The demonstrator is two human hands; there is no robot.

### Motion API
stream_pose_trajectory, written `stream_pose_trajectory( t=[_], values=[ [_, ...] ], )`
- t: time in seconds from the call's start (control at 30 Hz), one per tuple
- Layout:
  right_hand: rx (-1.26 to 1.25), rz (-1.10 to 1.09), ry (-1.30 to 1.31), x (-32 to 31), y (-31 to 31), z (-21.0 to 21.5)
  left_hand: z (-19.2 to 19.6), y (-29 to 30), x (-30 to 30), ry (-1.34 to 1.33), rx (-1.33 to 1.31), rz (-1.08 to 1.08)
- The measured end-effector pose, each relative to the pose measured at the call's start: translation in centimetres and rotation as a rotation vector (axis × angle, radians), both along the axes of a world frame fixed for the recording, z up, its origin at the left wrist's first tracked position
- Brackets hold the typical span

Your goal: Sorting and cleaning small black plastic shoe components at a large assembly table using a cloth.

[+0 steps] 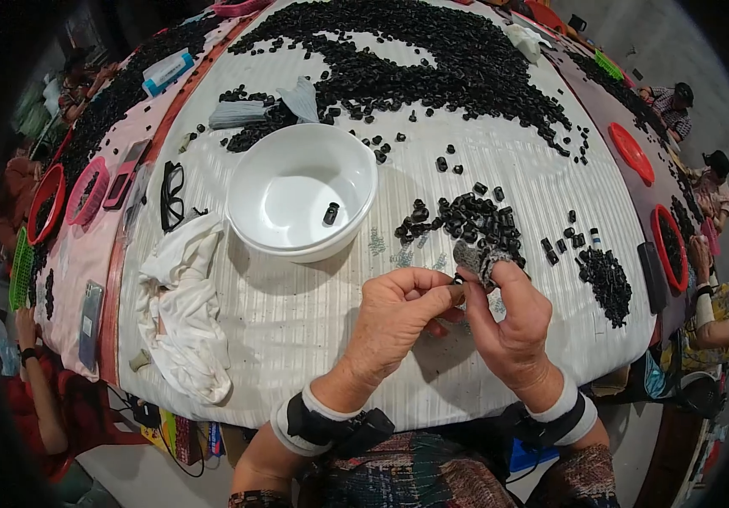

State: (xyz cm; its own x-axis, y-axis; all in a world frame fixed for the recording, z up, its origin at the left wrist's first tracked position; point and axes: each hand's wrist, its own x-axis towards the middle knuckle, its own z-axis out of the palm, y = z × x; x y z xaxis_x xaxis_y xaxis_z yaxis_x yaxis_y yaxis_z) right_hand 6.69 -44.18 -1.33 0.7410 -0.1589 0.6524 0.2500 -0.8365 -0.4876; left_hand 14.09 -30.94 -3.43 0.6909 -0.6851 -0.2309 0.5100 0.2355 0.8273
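Note:
My left hand [385, 317] is closed in a pinch on a small black plastic part [457, 278], mostly hidden by the fingertips. Close against it, my right hand [512, 326] is pinched too, but its fingers hide what they grip. Grey cloth [481, 261] wraps the right index finger. Just beyond the hands is a heap of black plastic caps [483, 218]. Thin metal springs [377, 241] lie scattered left of that heap. Farther left stands a white plastic bowl [250, 190] with a single black piece [330, 213] inside. A pile of slim black pieces [608, 286] sits at right.
A large mass of black parts [432, 55] covers the table's far side. Crumpled white cloth [182, 313] and black glasses [173, 196] lie at left. Red baskets [669, 247] stand on side tables, where other people [711, 190] sit. A dark phone [652, 278] rests at the right edge.

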Motion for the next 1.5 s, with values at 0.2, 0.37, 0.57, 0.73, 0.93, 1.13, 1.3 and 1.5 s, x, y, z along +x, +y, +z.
stream_pose_trajectory(
  t=[0.2,0.37,0.57,0.73,0.93,1.13,1.3,1.5],
  values=[
    [0.009,0.084,0.039,-0.1,-0.1,0.2,0.1,0.2,0.0,0.019,-0.028,-0.004],
    [0.082,0.159,0.129,-0.1,-0.2,1.0,0.1,0.3,0.3,0.041,-0.039,0.004],
    [-0.009,0.141,0.147,0.5,-0.3,0.3,0.1,0.1,0.4,0.034,-0.065,0.020],
    [-0.202,0.064,0.099,0.5,0.0,-0.1,-0.2,0.0,0.3,0.009,-0.086,0.054],
    [-0.266,0.059,0.058,0.6,-0.2,0.1,0.0,0.1,0.3,-0.026,-0.032,0.020],
    [-0.264,0.032,0.059,0.5,-1.0,0.5,-0.1,-0.1,0.2,-0.070,0.008,0.011],
    [-0.255,0.027,0.064,0.6,-1.1,0.7,-0.2,0.2,0.4,0.023,-0.025,-0.012],
    [-0.278,0.039,0.068,0.6,-1.1,0.4,0.1,0.3,0.5,-0.002,-0.011,-0.038]
  ],
)
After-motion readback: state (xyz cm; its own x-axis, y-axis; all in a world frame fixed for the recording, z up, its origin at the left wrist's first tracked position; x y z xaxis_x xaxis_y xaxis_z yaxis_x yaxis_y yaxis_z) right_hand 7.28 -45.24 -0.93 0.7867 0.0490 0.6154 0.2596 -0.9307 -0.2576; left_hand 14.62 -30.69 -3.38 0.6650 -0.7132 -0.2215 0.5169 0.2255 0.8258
